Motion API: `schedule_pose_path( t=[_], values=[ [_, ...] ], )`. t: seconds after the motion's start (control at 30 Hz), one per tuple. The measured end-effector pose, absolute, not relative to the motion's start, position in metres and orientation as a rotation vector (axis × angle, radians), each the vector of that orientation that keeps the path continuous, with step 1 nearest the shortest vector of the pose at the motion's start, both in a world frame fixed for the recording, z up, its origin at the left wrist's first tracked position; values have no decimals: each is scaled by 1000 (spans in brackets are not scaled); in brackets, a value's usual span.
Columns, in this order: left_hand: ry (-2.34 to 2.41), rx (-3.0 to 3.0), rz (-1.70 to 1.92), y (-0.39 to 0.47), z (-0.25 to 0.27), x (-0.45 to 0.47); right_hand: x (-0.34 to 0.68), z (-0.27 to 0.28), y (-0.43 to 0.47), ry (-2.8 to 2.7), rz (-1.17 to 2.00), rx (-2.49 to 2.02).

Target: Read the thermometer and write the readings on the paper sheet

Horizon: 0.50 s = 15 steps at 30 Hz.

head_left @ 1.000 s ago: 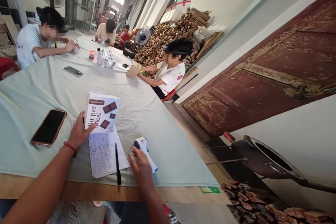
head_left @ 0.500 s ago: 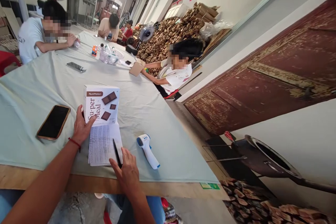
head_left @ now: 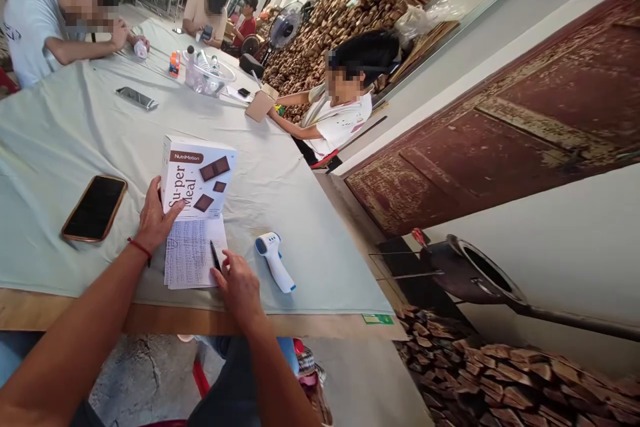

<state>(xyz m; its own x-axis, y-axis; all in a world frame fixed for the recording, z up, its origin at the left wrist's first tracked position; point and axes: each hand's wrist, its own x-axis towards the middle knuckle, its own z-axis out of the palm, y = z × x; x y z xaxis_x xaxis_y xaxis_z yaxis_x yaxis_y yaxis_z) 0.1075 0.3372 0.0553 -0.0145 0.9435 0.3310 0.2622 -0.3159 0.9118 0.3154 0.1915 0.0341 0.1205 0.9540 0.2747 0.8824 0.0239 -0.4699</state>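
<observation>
My left hand (head_left: 159, 217) grips the left side of a white box (head_left: 200, 177) printed "NutriMotion Su-per Meal" with brown squares. The box stands tilted at the top edge of some paper sheets (head_left: 187, 257) covered in handwriting. Over the right part of the sheets, my right hand (head_left: 240, 283) has its thumb and forefinger closed on the lower end of a black pen (head_left: 215, 255). Right of that hand lies a white and blue infrared thermometer (head_left: 275, 263). A dark-screened phone (head_left: 95, 209) in a brown case rests left of my left hand.
A pale cloth (head_left: 325, 267) covers the table. Farther back are a second phone (head_left: 136, 98) and a clear basin (head_left: 227, 77) with bottles. One person (head_left: 340, 110) at the right holds a cardboard box (head_left: 261, 105); others sit farther along. A metal wok (head_left: 465, 280) stands by the wall.
The view has shifted, with near things higher in the picture. The fingers of my right hand have drawn in around the pen. My left hand keeps hold of the box.
</observation>
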Motion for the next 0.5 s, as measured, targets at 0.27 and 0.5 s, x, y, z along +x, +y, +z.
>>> schedule_pose_path(
  t=[0.27, 0.5],
  values=[
    [1204, 1672, 1246, 339, 54, 109, 327, 48, 186, -1411, 568, -1581],
    [1089, 1791, 1203, 346, 47, 110, 320, 51, 177, -1111, 675, -1365]
  ],
)
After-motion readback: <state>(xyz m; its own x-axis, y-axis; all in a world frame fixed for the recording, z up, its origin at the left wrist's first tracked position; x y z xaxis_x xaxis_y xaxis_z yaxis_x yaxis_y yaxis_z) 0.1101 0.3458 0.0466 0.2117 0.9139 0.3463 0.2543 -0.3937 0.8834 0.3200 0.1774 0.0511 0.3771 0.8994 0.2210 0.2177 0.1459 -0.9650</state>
